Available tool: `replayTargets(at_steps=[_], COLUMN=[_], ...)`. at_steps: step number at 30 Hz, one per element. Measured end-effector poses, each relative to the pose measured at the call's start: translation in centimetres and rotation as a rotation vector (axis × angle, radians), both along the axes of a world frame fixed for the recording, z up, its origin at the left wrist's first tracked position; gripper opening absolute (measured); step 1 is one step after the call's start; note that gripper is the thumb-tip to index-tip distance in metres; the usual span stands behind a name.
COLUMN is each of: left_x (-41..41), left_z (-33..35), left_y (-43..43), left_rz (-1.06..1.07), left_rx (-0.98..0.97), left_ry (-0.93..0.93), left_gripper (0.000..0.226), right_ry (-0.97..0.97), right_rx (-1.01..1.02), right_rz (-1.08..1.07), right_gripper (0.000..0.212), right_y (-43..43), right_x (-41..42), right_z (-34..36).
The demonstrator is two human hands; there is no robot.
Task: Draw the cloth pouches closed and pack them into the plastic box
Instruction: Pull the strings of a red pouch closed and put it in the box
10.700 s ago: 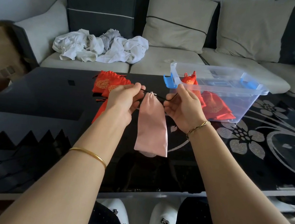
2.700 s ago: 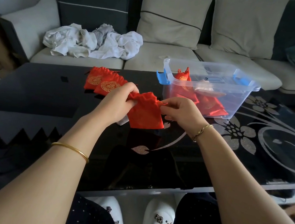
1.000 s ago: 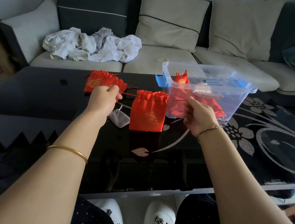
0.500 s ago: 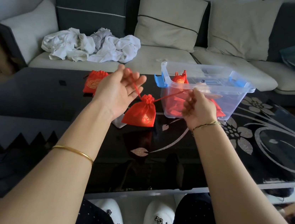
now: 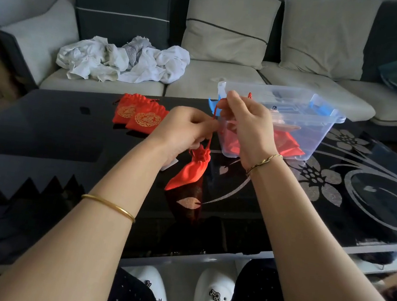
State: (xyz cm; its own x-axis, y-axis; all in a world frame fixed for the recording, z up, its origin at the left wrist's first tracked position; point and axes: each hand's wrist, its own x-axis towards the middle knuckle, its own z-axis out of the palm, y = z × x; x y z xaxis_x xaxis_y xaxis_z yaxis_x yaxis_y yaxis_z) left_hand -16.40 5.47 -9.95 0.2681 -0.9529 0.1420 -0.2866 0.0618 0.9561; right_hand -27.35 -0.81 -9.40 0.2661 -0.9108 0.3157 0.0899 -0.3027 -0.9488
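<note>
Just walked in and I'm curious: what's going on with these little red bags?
A person at a black glass table is closing pouches. Both hands pinch the red drawstring of a small red cloth pouch, the left hand lower, the right hand higher; its mouth is gathered shut and it hangs from the cord. Two red pouches with gold emblems lie on the table, and the clear plastic box behind holds more red cloth.

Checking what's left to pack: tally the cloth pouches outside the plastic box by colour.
Red: 3 (back pouch, front pouch, held pouch on its drawstring)
Pale: 1 (pale pouch, mostly hidden under the left hand)
Total: 4
</note>
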Motion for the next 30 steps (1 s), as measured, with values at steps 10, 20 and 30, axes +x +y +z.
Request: replayTargets(at_steps=[10,20,30], left_x=[0.2,1.0,0.4], left_z=[0.1,-0.5,-1.5], left_y=[0.0,0.1,-0.4], left_rz=[-0.013,0.021,0.167], left_rx=[-0.026,-0.015,-0.364], left_ry=[0.284,0.143,-0.596], left_gripper=[0.016,0.023,0.029], right_ry=[0.256,0.464,0.140], right_rx=[0.157,0.024,0.312], right_rz=[0.238,0.163,0.448], right_gripper=[0.032,0.025,0.023], right_y=[-0.2,-0.9,-0.5], right_x=[-0.8,-1.2,-0.4], right_z=[-1.4,-2.2,-3.3])
